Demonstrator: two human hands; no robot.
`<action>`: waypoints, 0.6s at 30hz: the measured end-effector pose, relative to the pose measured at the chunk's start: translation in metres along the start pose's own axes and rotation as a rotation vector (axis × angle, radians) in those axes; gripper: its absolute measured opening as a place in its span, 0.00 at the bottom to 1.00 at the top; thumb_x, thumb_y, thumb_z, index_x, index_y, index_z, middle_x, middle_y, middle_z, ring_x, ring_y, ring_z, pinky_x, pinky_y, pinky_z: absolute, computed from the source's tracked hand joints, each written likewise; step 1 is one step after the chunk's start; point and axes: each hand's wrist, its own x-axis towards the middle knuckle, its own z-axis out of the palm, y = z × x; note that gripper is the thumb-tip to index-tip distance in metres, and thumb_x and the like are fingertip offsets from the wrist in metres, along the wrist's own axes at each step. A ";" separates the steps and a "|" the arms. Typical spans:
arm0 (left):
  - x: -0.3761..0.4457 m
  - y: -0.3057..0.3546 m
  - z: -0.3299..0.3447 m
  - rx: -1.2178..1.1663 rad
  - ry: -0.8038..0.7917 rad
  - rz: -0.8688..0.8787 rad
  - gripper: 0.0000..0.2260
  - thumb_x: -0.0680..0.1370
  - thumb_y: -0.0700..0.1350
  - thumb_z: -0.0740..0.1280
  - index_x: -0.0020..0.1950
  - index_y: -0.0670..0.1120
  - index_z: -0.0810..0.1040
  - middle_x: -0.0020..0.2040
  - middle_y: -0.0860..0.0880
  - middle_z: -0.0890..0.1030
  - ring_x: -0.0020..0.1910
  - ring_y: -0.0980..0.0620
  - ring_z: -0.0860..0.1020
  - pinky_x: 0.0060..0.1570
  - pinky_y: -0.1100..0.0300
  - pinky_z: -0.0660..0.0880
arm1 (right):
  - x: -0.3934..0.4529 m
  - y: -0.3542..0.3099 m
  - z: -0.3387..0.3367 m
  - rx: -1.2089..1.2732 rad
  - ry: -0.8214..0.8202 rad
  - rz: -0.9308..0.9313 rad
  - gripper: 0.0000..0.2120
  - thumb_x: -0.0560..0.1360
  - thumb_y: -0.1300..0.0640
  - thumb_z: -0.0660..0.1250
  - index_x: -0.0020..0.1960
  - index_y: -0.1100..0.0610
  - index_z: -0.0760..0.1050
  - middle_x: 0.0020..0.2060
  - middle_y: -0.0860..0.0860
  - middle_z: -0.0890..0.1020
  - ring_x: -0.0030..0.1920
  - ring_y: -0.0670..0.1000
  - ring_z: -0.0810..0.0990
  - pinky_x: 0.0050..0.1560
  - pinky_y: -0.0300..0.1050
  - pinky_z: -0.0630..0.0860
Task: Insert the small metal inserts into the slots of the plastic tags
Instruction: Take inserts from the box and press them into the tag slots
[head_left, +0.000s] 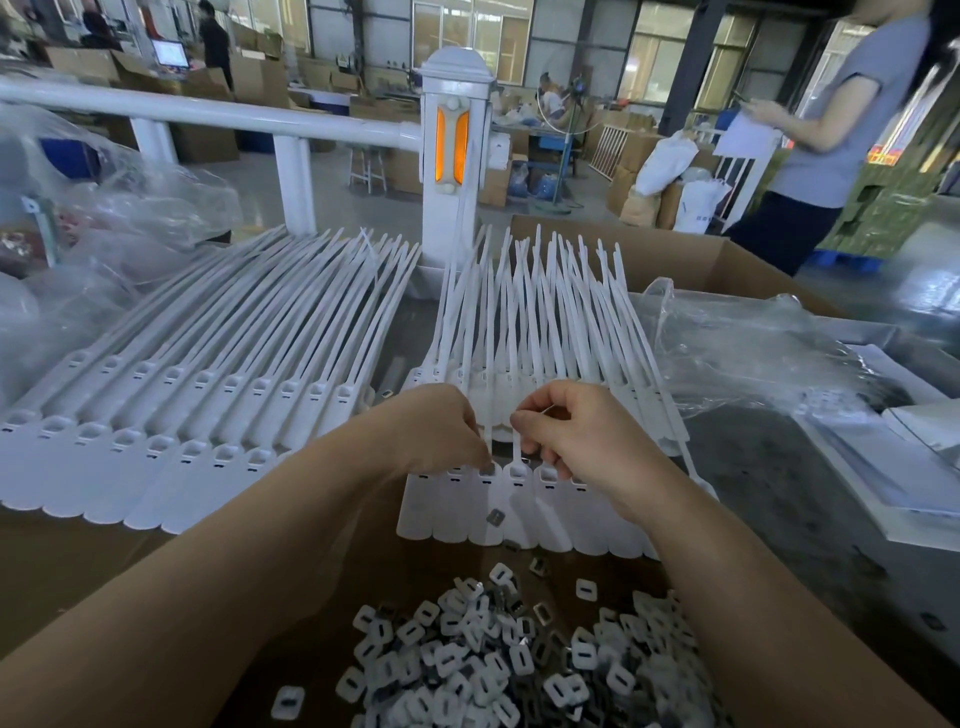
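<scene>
A strip of white plastic tags (519, 512) lies flat in front of me, its long straps fanning away. My left hand (441, 431) has curled fingertips on a small metal insert (488, 468) at one tag's slot. Right beside it, my right hand (571, 436) pinches the strap of the neighbouring tag between thumb and fingers, the other fingertips resting on the tag heads. One loose insert (495, 516) lies on a tag body. A heap of metal inserts (493, 665) is spread on the cardboard close to me.
A second batch of tags (182, 415) lies to the left. Clear plastic bags (753, 353) lie at the right and far left. A white post with an orange reflector (453, 156) stands behind the tags. A person (831, 130) stands at the far right.
</scene>
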 end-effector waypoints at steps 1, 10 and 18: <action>0.000 0.000 0.000 0.008 0.000 0.004 0.07 0.74 0.51 0.73 0.40 0.49 0.80 0.37 0.52 0.80 0.39 0.54 0.78 0.34 0.62 0.70 | 0.000 0.000 0.000 0.000 -0.003 -0.001 0.01 0.78 0.55 0.69 0.49 0.52 0.79 0.34 0.48 0.83 0.28 0.38 0.78 0.29 0.33 0.71; 0.002 -0.002 -0.001 0.004 -0.005 0.029 0.07 0.73 0.50 0.75 0.39 0.50 0.81 0.36 0.54 0.80 0.38 0.57 0.78 0.34 0.64 0.70 | 0.001 0.004 0.000 0.001 0.006 -0.001 0.01 0.78 0.55 0.69 0.48 0.51 0.79 0.33 0.47 0.83 0.27 0.38 0.78 0.29 0.34 0.71; -0.006 0.007 0.001 0.050 0.086 0.265 0.04 0.75 0.49 0.72 0.45 0.50 0.82 0.38 0.55 0.81 0.37 0.59 0.79 0.39 0.66 0.74 | 0.002 0.006 -0.002 0.037 -0.004 0.019 0.02 0.79 0.56 0.68 0.49 0.53 0.79 0.32 0.48 0.83 0.27 0.40 0.77 0.29 0.35 0.72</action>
